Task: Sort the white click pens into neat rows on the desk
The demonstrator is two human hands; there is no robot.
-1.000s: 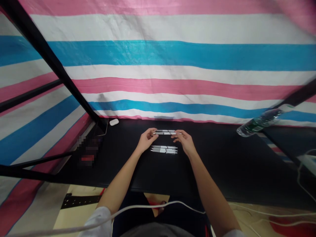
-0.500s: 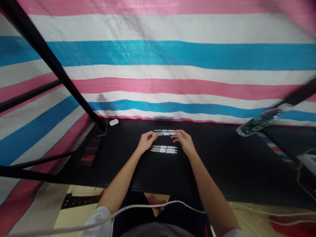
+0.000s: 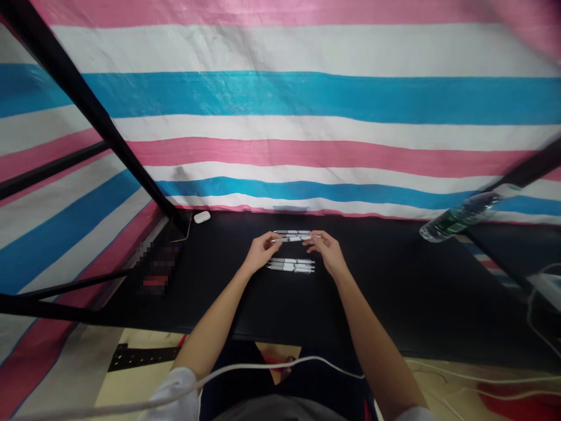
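Observation:
A white and grey pen (image 3: 293, 239) lies crosswise between my hands, just in front of other pens (image 3: 291, 233) at the back. Its left end is pinched in the fingers of my left hand (image 3: 260, 251). My right hand (image 3: 326, 250) closes its thumb and fingertips on the other end. Nearer to me, a row of several similar pens (image 3: 290, 266) lies side by side on the black table (image 3: 280, 310), between my wrists. Whether the held pen touches the pens behind it I cannot tell.
A small white case (image 3: 202, 217) sits at the back left. At the right a clear plastic bottle (image 3: 460, 217) appears tilted near a black frame post. Striped sheeting (image 3: 280, 153) walls the back. A white cable (image 3: 263, 366) crosses low in front of me.
The held pen has tilted slightly, its left end coming a little nearer to me. My left hand has shifted very slightly; the near row of pens is unchanged.

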